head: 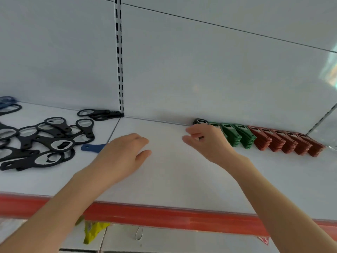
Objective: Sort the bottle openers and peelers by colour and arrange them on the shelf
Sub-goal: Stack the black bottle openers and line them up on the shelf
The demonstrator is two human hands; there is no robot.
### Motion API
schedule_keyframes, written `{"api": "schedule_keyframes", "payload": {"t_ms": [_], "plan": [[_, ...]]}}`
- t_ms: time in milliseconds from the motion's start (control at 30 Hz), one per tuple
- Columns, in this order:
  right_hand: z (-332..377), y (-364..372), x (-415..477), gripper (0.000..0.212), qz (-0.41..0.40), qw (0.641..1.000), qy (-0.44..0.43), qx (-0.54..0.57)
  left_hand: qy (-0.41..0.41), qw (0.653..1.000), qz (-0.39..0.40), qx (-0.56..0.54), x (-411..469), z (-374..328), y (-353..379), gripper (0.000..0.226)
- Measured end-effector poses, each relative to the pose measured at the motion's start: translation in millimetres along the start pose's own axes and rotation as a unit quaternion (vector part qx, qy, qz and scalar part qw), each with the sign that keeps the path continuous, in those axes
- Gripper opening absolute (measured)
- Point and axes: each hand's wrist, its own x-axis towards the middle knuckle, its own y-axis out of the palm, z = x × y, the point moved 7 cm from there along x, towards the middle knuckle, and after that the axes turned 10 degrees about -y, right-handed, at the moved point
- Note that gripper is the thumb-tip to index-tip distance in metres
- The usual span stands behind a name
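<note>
On the shelf (164, 179), green stacks (238, 136) and red stacks (284, 141) stood in a row along the back wall at right. A loose black pile (45, 141) lay at left, with one blue opener (91, 147) just beside it. Hands were apart: the left hand (122, 156) was relaxed, palm down and holding nothing, partly over the blue opener. The right hand (206, 141) had its fingers curled at the handle of a black opener (200, 121) at the green row's left end, but I couldn't tell if it actually gripped.
</note>
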Motion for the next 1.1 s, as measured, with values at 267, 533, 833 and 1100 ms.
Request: {"api": "schedule_keyframes", "payload": {"t_ms": [267,533,833,1100], "plan": [[84.2,82.3,29.9,0.032,0.112,0.982,-0.148,0.023,-0.091,0.99,-0.107,0.019,-63.1,80.2,-50.4,0.036],[179.5,156.7,58.5,0.03,0.181,0.954,-0.236,0.025,-0.203,0.968,-0.146,0.02,-112.2,179.4,-93.3,0.035],[220.5,211.2,87.3,0.034,0.245,0.948,-0.177,-0.102,-0.156,0.975,-0.145,-0.069,-99.0,257.4,-116.2,0.03],[268.0,179.2,63.3,0.026,-0.055,0.906,-0.418,-0.031,-0.245,0.831,0.032,-0.499,-62.6,280.6,-95.2,0.026]]}}
